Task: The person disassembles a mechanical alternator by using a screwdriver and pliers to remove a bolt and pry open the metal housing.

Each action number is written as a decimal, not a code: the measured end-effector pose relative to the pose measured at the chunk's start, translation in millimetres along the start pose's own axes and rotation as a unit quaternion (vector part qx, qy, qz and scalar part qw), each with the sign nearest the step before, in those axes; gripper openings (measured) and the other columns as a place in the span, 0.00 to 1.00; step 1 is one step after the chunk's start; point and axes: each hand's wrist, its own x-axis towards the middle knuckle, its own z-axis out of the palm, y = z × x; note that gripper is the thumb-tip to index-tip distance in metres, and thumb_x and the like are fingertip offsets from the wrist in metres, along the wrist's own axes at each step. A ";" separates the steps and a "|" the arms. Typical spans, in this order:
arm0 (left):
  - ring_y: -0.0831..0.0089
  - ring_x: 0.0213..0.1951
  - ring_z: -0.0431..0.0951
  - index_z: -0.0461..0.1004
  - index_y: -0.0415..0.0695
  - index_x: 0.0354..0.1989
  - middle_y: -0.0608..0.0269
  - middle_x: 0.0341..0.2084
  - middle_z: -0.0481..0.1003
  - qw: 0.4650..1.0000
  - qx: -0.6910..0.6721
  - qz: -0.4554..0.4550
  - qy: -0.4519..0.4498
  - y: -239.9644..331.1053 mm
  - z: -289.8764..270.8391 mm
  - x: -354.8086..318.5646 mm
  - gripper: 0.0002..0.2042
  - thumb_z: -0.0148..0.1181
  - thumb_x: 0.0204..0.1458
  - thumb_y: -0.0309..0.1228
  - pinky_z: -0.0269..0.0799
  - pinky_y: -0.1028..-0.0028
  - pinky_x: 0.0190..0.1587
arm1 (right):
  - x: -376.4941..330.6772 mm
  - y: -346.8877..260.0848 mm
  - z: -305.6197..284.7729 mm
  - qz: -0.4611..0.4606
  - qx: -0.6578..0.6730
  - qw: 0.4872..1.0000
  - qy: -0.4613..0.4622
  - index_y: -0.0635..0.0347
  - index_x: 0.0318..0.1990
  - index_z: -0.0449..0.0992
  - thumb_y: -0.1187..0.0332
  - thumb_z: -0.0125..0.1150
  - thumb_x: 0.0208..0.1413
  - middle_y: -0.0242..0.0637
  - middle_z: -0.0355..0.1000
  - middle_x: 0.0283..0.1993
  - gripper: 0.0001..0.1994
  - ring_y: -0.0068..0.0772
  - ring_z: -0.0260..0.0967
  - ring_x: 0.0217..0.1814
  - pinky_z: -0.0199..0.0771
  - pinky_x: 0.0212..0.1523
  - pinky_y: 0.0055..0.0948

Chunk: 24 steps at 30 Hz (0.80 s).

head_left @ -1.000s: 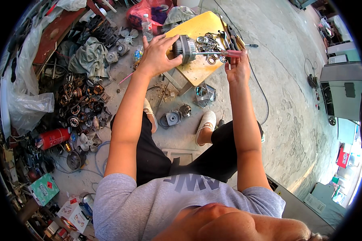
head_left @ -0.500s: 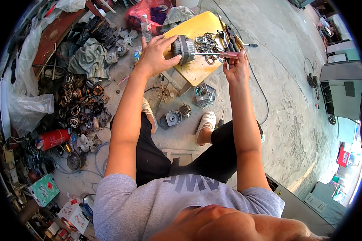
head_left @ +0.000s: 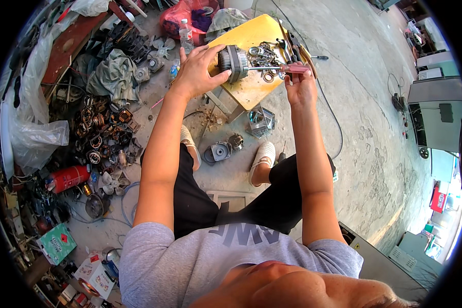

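Note:
A small grey electric motor (head_left: 235, 63) lies on its side on the yellow stool (head_left: 249, 95). My left hand (head_left: 197, 71) grips its left end, thumb on the near side and fingers over the top. From the right, my right hand (head_left: 301, 87) holds a screwdriver (head_left: 295, 68) by its clear red handle, the fingers closed round it. The screwdriver's shaft runs level to the motor's right face; where exactly its tip sits is too small to tell. Loose metal rings and bearings (head_left: 267, 77) lie on the stool behind the shaft.
More tools (head_left: 293, 45) lie along the stool's right edge. On the floor below are a motor end cover (head_left: 220, 151) and a clear container (head_left: 262, 123). Piled motor parts (head_left: 100, 123) and a red cylinder (head_left: 68, 178) crowd the left. A cable (head_left: 329, 105) curves across the floor on the right.
My right hand's fingers have shifted on the screwdriver handle, sitting slightly lower round it, and more of the handle shows. The motor and my left hand stay in place.

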 end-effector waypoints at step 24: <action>0.60 0.65 0.63 0.68 0.53 0.60 0.59 0.58 0.71 0.999 -0.021 0.021 0.039 -3.8 6.7 -2.3 0.32 0.64 0.46 0.53 0.32 0.34 0.69 | 14.3 8.9 -10.2 -0.006 -0.043 0.999 -0.007 0.42 0.55 0.67 0.56 0.46 0.70 0.29 0.73 0.50 0.11 0.26 0.70 0.50 0.65 0.51 0.41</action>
